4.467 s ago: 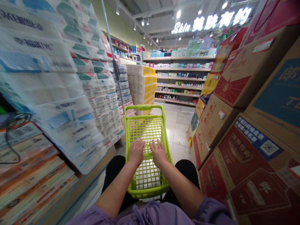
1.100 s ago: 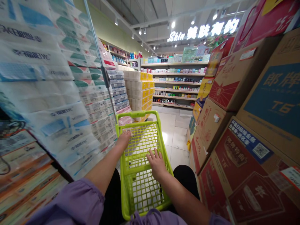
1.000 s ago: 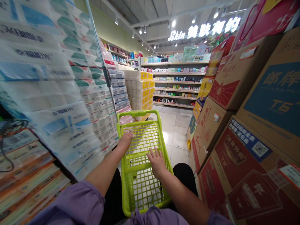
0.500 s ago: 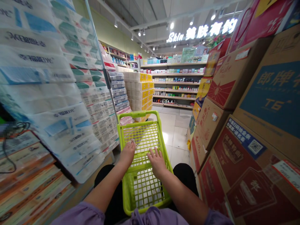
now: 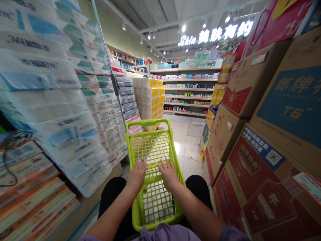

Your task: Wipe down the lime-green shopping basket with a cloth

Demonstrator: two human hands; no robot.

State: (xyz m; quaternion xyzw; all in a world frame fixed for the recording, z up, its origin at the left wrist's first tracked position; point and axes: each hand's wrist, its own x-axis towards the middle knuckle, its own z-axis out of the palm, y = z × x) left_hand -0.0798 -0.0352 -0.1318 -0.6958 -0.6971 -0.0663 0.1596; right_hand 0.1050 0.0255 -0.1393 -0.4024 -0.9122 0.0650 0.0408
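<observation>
A lime-green plastic shopping basket (image 5: 153,180) with lattice panels stands tilted between my knees, its handle at the far end. My left hand (image 5: 136,174) is at the left of the lattice, its fingers closed over a small crumpled whitish wipe (image 5: 143,159) that partly shows beyond the fingertips. On the right, my right hand (image 5: 168,174) rests palm down over the lattice, fingers spread, holding nothing. A slim metal pull rod (image 5: 106,58) rises from the basket's far left corner.
Stacked tissue packs (image 5: 67,124) wall the left side, with orange cartons (image 5: 35,197) low in front. Printed cardboard boxes (image 5: 263,187) are piled close on the right. A tiled aisle (image 5: 192,147) leads to shelves (image 5: 188,80) of small goods.
My left hand has drawn back slightly toward me along the lattice, with the wipe. My right hand and the basket have stayed almost where they were.
</observation>
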